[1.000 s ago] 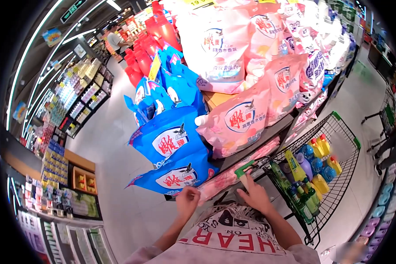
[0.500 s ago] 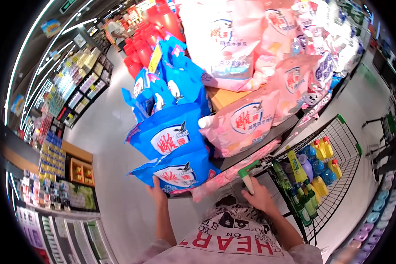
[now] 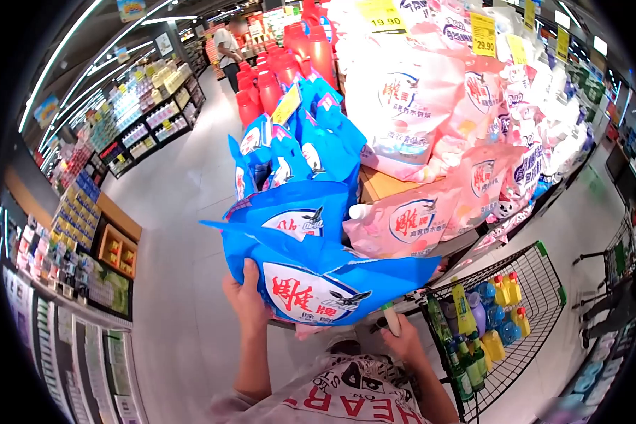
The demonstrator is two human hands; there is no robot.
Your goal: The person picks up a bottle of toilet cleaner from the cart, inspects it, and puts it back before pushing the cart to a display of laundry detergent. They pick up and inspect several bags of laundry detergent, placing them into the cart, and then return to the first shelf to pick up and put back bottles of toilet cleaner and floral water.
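Observation:
My left hand (image 3: pixel 249 300) is closed on the left edge of a large blue detergent bag (image 3: pixel 314 286) with a white label and an eagle logo. The bag is raised and tilted in front of the display, covering the lower part of another blue bag (image 3: pixel 279 201) behind it. My right hand (image 3: pixel 405 340) is wrapped round the pale handle (image 3: pixel 391 321) of a wire shopping cart (image 3: pixel 537 283). Inside the cart are green bottles (image 3: pixel 466 367), yellow bottles (image 3: pixel 505 288), blue bottles (image 3: pixel 509 331) and a purple one.
Pink detergent bags (image 3: pixel 403 219) and red bottles (image 3: pixel 268 92) stack up behind the blue ones. Yellow price tags (image 3: pixel 483 35) stand above. Shelves of goods (image 3: pixel 155 116) line the left aisle, where a person (image 3: pixel 227 53) stands far off. Another cart (image 3: pixel 608 261) is at the right.
My left hand has lifted the front blue bag off the stack toward me, so it looks larger. My right hand stays on the cart handle. The view has tilted up somewhat.

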